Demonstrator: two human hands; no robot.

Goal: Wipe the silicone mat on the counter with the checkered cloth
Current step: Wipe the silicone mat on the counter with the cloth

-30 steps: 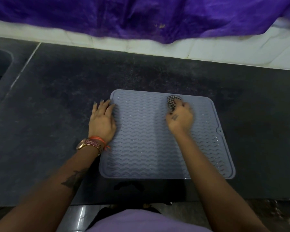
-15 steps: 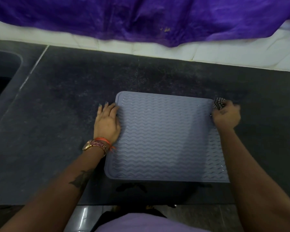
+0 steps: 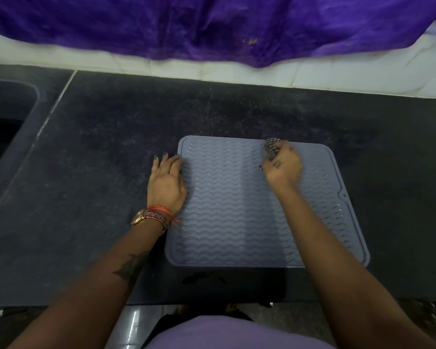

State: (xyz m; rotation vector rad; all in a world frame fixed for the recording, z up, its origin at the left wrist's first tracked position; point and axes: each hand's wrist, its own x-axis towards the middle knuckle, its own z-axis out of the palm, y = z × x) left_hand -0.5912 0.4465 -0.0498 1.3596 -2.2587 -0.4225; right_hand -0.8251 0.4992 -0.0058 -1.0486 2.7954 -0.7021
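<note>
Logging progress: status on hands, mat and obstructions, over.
Left hand flat on the mat edge. Right hand grips checkered cloth near far edge. Nothing else on mat.

Left wrist: I wear a gold watch [image 3: 146, 217] and an orange thread band [image 3: 164, 210].
Left arm: I have a dark tattoo [image 3: 131, 267].
Right hand [image 3: 283, 165]: a tiny dark mark.
Top: light purple shirt [image 3: 237, 333].

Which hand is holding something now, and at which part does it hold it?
The right hand holds the checkered cloth bunched in its fingers; the bundle's far end sticks out. The left hand holds nothing, resting flat at the mat's left edge.
</note>
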